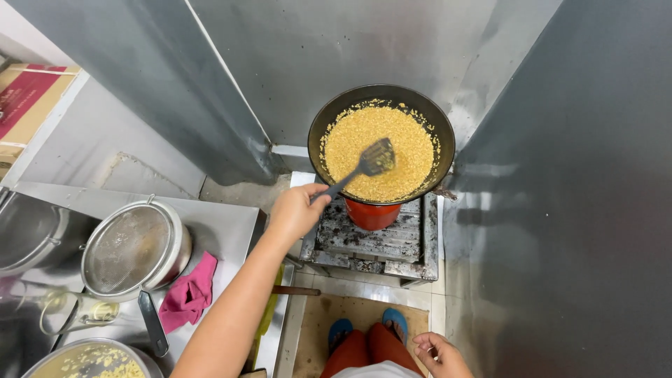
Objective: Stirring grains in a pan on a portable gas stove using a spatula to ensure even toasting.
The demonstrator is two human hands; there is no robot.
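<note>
A dark wok (439, 133) full of yellow crumbly grains (357, 136) sits on a red burner (371, 214) atop a low, sooty metal stove (381, 241). My left hand (297, 210) reaches forward and grips the handle of a dark slotted spatula (376, 158). The spatula's blade rests in the grains near the wok's middle. My right hand (441, 353) hangs low beside my leg at the bottom right. Its fingers are loosely curled and it holds nothing.
Metal wall panels close in the stove at the back and right (574, 210). A steel counter (224, 224) on the left carries a mesh strainer over a pot (133, 248), a pink cloth (189, 290), a glass jug (77, 311) and a bowl of yellow food (91, 360). My feet in blue slippers (395, 322) stand on cardboard (315, 322).
</note>
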